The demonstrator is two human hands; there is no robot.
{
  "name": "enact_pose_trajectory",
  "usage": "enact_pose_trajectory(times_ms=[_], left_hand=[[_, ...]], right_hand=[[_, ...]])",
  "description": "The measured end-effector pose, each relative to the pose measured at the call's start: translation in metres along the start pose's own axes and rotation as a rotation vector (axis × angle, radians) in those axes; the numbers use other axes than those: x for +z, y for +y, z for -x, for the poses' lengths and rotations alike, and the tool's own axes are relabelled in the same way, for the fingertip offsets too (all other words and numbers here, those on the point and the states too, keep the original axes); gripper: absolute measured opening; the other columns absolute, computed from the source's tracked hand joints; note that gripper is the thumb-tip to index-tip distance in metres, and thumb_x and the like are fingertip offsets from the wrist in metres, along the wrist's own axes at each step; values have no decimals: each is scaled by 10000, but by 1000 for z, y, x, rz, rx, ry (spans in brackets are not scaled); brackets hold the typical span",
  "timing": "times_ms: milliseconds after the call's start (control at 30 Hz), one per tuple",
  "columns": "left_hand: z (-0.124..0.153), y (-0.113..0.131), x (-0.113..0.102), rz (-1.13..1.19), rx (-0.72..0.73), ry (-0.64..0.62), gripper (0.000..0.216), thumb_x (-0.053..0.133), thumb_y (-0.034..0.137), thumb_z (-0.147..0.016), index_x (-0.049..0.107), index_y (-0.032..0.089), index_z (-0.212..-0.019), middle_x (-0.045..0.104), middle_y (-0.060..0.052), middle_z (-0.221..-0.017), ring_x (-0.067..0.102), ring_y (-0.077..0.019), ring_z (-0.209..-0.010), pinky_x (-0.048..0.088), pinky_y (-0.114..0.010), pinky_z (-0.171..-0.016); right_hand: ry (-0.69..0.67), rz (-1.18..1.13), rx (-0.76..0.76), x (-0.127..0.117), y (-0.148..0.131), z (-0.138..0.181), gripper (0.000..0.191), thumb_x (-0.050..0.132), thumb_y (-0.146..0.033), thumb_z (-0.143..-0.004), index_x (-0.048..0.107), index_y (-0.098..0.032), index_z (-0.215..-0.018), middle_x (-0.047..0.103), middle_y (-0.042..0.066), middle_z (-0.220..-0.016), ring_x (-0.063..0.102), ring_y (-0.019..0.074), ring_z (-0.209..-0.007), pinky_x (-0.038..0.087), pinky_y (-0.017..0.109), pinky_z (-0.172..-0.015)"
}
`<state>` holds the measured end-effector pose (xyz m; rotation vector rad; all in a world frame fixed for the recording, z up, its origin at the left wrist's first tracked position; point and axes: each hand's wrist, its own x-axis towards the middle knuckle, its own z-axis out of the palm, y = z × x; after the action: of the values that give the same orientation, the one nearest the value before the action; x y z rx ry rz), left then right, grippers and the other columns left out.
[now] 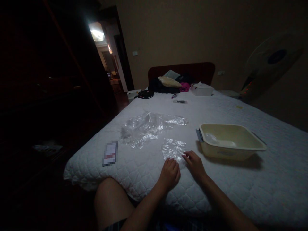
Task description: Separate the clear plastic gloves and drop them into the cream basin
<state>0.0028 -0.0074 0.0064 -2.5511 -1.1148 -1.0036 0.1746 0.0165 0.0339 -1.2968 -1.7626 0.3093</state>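
Left hand and right hand, fingers loosely curled, touch one flat small bag, axis unclear; one larger bag beyond.

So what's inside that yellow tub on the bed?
A crumpled clear plastic piece lies at the left end of the tub. Its near wall hides part of the bottom.

Glossy clear plastic bag, quilted bedspread

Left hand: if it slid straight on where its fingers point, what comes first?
Left hand would first meet the small clear plastic bag; its fingertips seem to touch its near edge.
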Motion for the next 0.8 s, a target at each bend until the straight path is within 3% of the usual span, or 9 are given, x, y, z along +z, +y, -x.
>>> enact_pose_trajectory(times_ms=[200,433,567,700,800], left_hand=[[2,-1,1,-2,19,45,385,453,168,-787,515,95,-1160,585,-142,-1148,491,-262,-1146,388,-473,-1002],[0,0,-5,38,-39,68,336,439,140,-787,528,117,-1109,584,-151,-1144,514,-249,-1126,398,-491,-994],[0,0,-9,72,-85,162,273,437,113,-793,543,145,-1043,578,-130,-1137,489,-241,-1158,369,-511,-1012],[6,-8,-9,229,-344,350,208,429,129,-821,562,183,-972,561,-101,-1113,512,-213,-1099,436,-457,-943],[6,-27,-10,440,-641,496,179,420,166,-825,577,186,-909,564,-82,-1038,545,-187,-1003,482,-382,-852]], right_hand=[[-157,71,-80,-8,-5,21,209,438,-327,-885,599,-206,-830,590,43,-804,575,171,-763,468,316,-720],[-167,93,-95,-2,1,21,203,436,-316,-885,608,-214,-854,585,53,-844,570,184,-799,475,343,-747],[-149,43,-81,-2,3,22,181,447,-303,-881,606,-219,-861,597,52,-852,575,187,-811,479,345,-754],[-84,-27,-39,-6,2,23,187,464,-310,-869,619,-210,-899,609,62,-890,583,191,-844,476,347,-775],[81,-71,108,-9,7,22,223,503,-366,-834,628,-188,-884,620,76,-891,597,197,-799,488,345,-726]])
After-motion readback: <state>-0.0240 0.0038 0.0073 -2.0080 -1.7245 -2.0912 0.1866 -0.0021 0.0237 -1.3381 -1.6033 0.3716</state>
